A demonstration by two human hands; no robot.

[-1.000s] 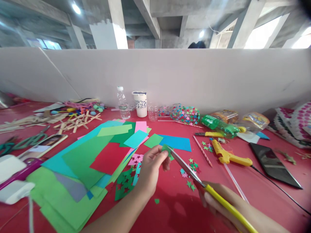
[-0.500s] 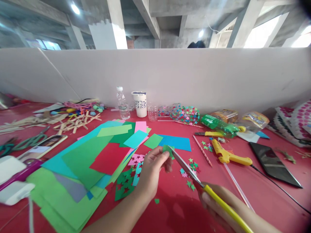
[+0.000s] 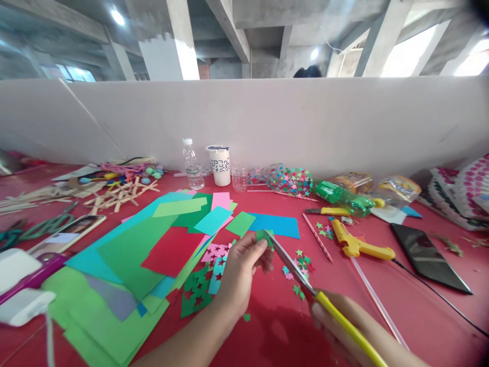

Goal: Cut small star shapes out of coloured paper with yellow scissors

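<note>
A small piece of green paper [image 3: 262, 235] is pinched between the thumb and fingers of my left hand [image 3: 246, 260], above the red table. My right hand [image 3: 336, 316] grips the yellow handles of a pair of scissors [image 3: 292, 266]. Their blades point up and left, with the tips at the green paper. Beneath my left forearm lies a dark green sheet with star holes [image 3: 198, 293], beside pink and blue punched scraps. Small cut-out paper stars [image 3: 301, 259] lie to the right of the blades. A tiny green scrap [image 3: 246, 317] rests on the table below my left hand.
Coloured paper sheets [image 3: 133, 244] spread across the left, near a phone [image 3: 69, 234]. A water bottle [image 3: 193, 165] and white cup [image 3: 219, 165] stand by the partition. At right lie a yellow glue gun [image 3: 355, 244] with its cord, a green bottle [image 3: 340, 196] and a black tablet [image 3: 428, 257].
The view has shifted very slightly. My left hand still pinches the green paper, and the scissors stay at its edge with hardly any movement.
</note>
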